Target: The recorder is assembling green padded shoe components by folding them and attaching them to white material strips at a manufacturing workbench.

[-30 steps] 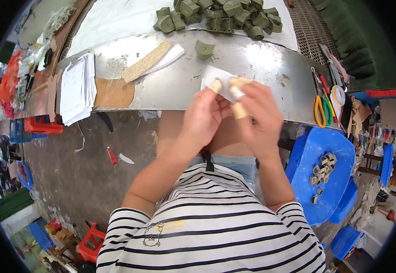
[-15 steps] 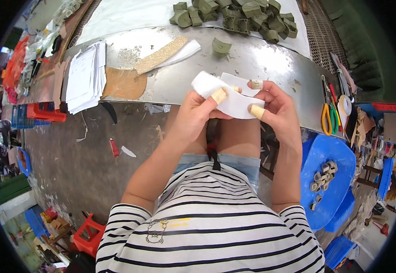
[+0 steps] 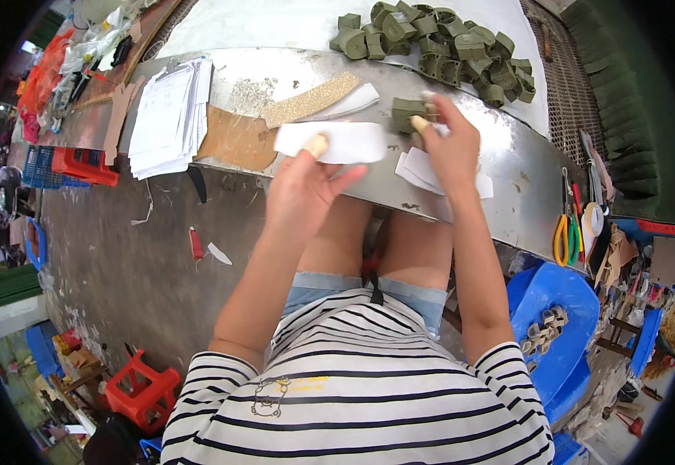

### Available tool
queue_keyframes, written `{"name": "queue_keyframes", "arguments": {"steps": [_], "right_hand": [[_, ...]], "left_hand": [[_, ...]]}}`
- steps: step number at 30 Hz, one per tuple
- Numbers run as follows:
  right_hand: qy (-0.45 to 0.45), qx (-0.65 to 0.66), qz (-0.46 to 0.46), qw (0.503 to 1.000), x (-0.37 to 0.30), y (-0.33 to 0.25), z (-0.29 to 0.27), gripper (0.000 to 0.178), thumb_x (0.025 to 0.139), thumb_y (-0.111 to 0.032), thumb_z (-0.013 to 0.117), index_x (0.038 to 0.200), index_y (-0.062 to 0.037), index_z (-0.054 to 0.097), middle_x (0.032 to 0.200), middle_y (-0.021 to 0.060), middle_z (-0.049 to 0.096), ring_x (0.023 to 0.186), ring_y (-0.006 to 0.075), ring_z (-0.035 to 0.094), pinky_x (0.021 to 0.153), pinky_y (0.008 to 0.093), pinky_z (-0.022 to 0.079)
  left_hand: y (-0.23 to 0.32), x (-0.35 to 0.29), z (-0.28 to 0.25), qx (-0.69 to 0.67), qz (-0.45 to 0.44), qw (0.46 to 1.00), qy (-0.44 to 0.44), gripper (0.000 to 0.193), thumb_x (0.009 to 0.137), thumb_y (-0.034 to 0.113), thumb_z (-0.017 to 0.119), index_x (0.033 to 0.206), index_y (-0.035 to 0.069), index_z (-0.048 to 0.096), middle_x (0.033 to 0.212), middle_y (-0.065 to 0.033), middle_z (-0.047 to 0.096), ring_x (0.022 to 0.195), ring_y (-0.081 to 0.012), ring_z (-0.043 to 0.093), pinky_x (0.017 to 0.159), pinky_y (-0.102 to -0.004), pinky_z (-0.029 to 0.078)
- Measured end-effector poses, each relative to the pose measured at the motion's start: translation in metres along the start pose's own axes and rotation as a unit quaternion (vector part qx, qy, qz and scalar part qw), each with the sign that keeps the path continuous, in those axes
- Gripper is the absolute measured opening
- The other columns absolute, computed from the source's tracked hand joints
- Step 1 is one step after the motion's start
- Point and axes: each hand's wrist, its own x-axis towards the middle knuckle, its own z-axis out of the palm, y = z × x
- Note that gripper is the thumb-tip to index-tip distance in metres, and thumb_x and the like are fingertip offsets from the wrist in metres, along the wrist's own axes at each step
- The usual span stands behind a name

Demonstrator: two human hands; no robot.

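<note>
My left hand (image 3: pixel 306 178) pinches a white curved strip (image 3: pixel 345 142) between thumb and fingers, just above the metal tabletop's near edge. My right hand (image 3: pixel 450 139), thumb and fingers in pale finger wraps, closes on an olive-green block shaped like a shoe heel (image 3: pixel 407 115); motion blurs it slightly. Below the right wrist, more white strips (image 3: pixel 423 169) lie on the metal table (image 3: pixel 237 74), partly covered by the forearm. A gold glitter strip (image 3: pixel 312 101) rests beyond the left hand, overlapping another white piece (image 3: pixel 359 102).
A heap of olive-green heels (image 3: pixel 438 46) sits on white sheeting at the back. Papers (image 3: pixel 168 116) and a brown sheet (image 3: pixel 235 139) lie left. Scissors (image 3: pixel 562 236) and a tape roll (image 3: pixel 593 219) hang by the right edge, above a blue plastic container (image 3: pixel 570 310) holding small pieces.
My right hand has let go of white strips, now on the table, and reached forward to grip the lone green heel. My left hand has moved left, keeping one white strip.
</note>
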Motion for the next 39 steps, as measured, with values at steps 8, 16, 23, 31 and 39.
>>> {"name": "queue_keyframes", "arguments": {"steps": [8, 16, 23, 31, 39], "right_hand": [[0.123, 0.295, -0.042, 0.947, -0.047, -0.025, -0.096, 0.048, 0.074, 0.004, 0.069, 0.119, 0.0025, 0.053, 0.11, 0.0138, 0.063, 0.099, 0.0197, 0.061, 0.091, 0.0313, 0.046], [0.093, 0.21, -0.187, 0.955, -0.093, -0.06, -0.089, 0.039, 0.065, -0.003, 0.079, 0.098, 0.0007, 0.06, 0.102, 0.0148, 0.061, 0.096, 0.0258, 0.062, 0.083, 0.0352, 0.051], [0.093, 0.062, -0.304, 0.946, -0.085, -0.062, -0.085, 0.037, 0.058, -0.004, 0.08, 0.09, -0.0039, 0.062, 0.093, 0.0117, 0.066, 0.089, 0.0301, 0.061, 0.076, 0.0357, 0.05], [0.104, -0.011, -0.31, 0.945, -0.084, -0.063, -0.087, 0.035, 0.057, -0.006, 0.08, 0.088, -0.0072, 0.064, 0.092, 0.0072, 0.066, 0.089, 0.0283, 0.056, 0.077, 0.0358, 0.048], [0.145, -0.082, -0.301, 0.939, -0.08, -0.06, -0.092, 0.035, 0.053, -0.009, 0.08, 0.084, -0.0075, 0.064, 0.09, 0.007, 0.063, 0.089, 0.0304, 0.054, 0.077, 0.0376, 0.045]], "left_hand": [[-0.026, -0.01, 0.041, -0.029, -0.076, 0.994, -0.075, 0.031, 0.095, 0.007, 0.045, 0.125, 0.001, 0.047, 0.131, -0.0172, 0.048, 0.11, -0.0231, 0.057, 0.092, -0.0329, 0.052], [-0.027, -0.017, 0.065, -0.019, -0.109, 0.989, -0.103, 0.031, 0.098, 0.013, 0.041, 0.123, -0.001, 0.05, 0.127, -0.0133, 0.053, 0.11, -0.02, 0.057, 0.092, -0.0331, 0.05], [-0.026, -0.023, 0.07, 0.017, -0.106, 0.988, -0.112, 0.035, 0.098, 0.014, 0.036, 0.127, -0.004, 0.043, 0.13, -0.0194, 0.049, 0.114, -0.0248, 0.055, 0.095, -0.038, 0.048], [-0.023, -0.024, 0.069, 0.043, -0.116, 0.984, -0.127, 0.039, 0.097, 0.021, 0.039, 0.128, -0.004, 0.043, 0.13, -0.0203, 0.049, 0.112, -0.0265, 0.057, 0.093, -0.0404, 0.048], [-0.016, -0.015, 0.061, 0.144, 0.034, 0.987, -0.066, 0.032, 0.096, 0.014, 0.045, 0.121, -0.006, 0.05, 0.119, -0.0204, 0.057, 0.105, -0.03, 0.061, 0.088, -0.0399, 0.052]]}}
